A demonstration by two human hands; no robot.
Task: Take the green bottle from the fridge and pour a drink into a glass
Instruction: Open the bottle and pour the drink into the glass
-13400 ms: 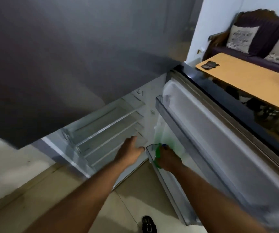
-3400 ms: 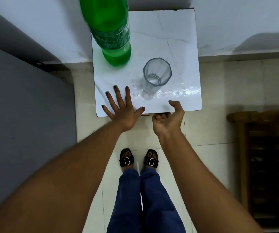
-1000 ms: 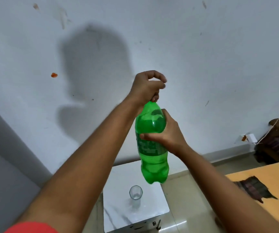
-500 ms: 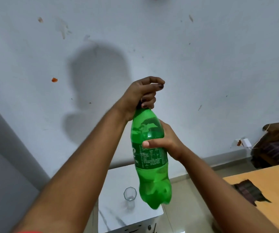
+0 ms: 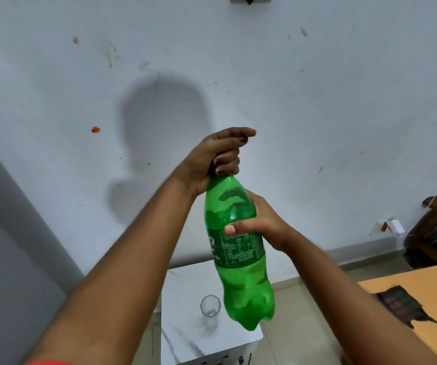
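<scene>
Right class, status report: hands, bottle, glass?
Left hand gripping cap, right hand around green bottle, held aloft. Glass empty on white table. Nothing obstructing.

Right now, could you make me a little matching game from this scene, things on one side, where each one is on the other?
Things:
1. green bottle
2. glass
3. left hand
4. right hand

Places:
A. wrapped around the bottle's middle
B. standing on the white table
C. closed over the bottle's top
D. held up in the air

Pairs: 1-D, 2-B, 3-C, 4-A
</scene>
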